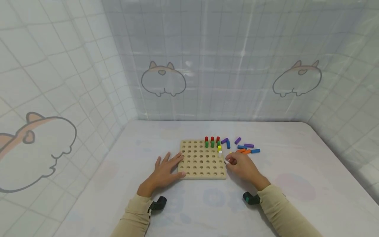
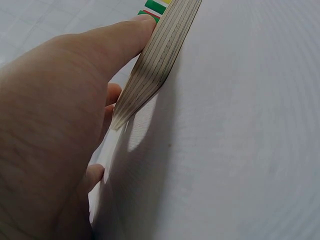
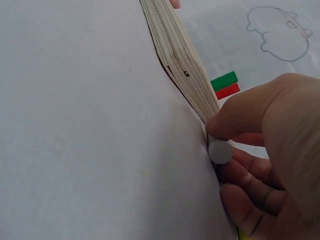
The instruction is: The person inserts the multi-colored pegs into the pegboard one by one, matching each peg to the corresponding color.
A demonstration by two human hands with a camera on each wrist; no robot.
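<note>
A wooden pegboard [image 1: 198, 170] with rows of round holes lies on the table. At its far right corner stand red pegs [image 1: 212, 139], green pegs [image 1: 212, 144], a yellow peg [image 1: 219, 148] and a white peg [image 1: 220, 154]. My left hand [image 1: 165, 171] rests at the board's left side with fingers spread, its thumb on the near left corner. Beside the right edge, my right hand [image 1: 243, 167] pinches another white peg [image 3: 220, 152] between thumb and fingers. In the right wrist view its round end faces the camera, close to the board's side.
Loose purple pegs [image 1: 238, 141], blue pegs [image 1: 255, 151] and orange pegs [image 1: 246, 152] lie scattered past the right hand. A yellow peg [image 3: 245, 235] is partly hidden by that hand. A tiled-pattern curtain [image 1: 225, 98] closes off the table's far side.
</note>
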